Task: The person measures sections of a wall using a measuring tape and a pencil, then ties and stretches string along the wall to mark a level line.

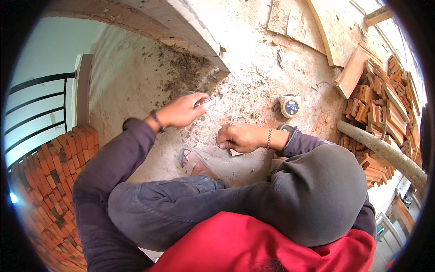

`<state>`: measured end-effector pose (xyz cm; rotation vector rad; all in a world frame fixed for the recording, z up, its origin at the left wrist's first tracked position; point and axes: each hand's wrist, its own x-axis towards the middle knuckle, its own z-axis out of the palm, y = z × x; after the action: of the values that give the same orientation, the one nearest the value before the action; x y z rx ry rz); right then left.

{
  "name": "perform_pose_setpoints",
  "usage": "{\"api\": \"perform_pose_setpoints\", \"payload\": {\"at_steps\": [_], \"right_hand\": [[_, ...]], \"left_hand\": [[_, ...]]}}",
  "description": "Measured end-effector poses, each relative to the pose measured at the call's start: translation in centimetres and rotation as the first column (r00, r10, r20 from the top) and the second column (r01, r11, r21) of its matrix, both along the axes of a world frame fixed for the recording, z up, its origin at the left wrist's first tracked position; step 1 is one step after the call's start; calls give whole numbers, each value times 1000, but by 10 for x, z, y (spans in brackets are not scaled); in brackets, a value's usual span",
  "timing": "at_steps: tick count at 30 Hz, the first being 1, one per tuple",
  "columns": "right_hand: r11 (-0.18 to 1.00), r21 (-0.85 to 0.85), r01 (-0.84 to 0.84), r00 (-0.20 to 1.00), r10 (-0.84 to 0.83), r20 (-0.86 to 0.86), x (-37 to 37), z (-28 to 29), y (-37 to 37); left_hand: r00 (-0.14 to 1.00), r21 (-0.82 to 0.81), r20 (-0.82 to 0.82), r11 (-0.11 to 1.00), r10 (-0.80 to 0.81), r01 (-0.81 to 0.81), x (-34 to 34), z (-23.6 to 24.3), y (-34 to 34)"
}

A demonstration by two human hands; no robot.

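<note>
My left hand [181, 111] is closed on a small pale object [204, 103] with string around it, just above the gritty concrete floor [127, 104]. Thin white string [207, 123] runs in loose lines from there toward my right hand [238, 136], whose fingers pinch a length of it near a small flat piece [236, 152] that is partly hidden. A yellow-and-white tape measure [290, 107] lies to the upper right of my right hand. My sandaled foot [197, 164] is below the hands, beside my bent knees.
A concrete edge [190, 31] rises ahead. Wooden boards [294, 25] lie at the back right. Terracotta tiles [371, 102] are piled at the right, crossed by a thick pole [385, 147]. At the left are a dark metal railing [38, 107] and many red bricks [54, 181].
</note>
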<state>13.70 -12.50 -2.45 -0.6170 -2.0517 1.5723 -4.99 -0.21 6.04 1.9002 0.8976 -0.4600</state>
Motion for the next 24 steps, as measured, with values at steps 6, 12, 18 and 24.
{"api": "perform_pose_setpoints", "payload": {"at_steps": [6, 12, 18, 24], "right_hand": [[999, -37, -22, 1000, 22, 9, -19, -13, -2], [996, 52, 74, 997, -75, 17, -5, -7, 2], [858, -9, 514, 858, -514, 18, 26, 7, 48], [486, -276, 829, 545, -811, 211, 55, -9, 87]], "left_hand": [[643, -651, 43, 510, 764, -563, 60, -42, -15], [562, -394, 95, 550, 821, -737, 63, -71, -20], [592, -214, 150, 611, 792, -762, 50, -88, -13], [590, -228, 87, 593, 803, -772, 64, -66, -16]]}}
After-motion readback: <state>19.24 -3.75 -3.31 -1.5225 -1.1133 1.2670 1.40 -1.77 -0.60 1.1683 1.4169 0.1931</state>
